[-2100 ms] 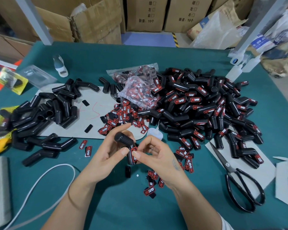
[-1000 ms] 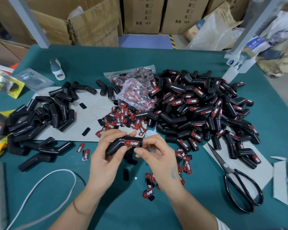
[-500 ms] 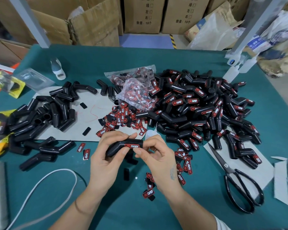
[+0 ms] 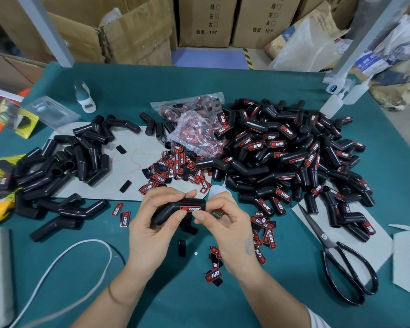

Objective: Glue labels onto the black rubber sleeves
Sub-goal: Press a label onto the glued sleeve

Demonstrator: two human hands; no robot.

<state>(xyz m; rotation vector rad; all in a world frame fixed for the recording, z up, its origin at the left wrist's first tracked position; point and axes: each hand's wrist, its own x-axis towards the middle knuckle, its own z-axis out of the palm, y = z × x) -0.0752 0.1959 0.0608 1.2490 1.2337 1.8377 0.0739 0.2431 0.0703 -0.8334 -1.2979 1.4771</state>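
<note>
Left hand [image 4: 152, 223]: gripped the bent black sleeve [image 4: 173, 210].
Right hand [image 4: 225, 223]: pinched the sleeve's end, thumb beside the red label [image 4: 189, 208].
Scissors [image 4: 336, 259]: lay right.

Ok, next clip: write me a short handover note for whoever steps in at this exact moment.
Left hand grips the bent end of a black sleeve; right hand pinches its other end. A red label already sits on that sleeve, between the two thumbs.
Done: the big heap of labelled sleeves on the right.
Left: the bare sleeves on the left.
Loose labels lie mid-table, more in the clear bag.
A small white bottle, perhaps the glue, lies just behind the right hand.
</note>
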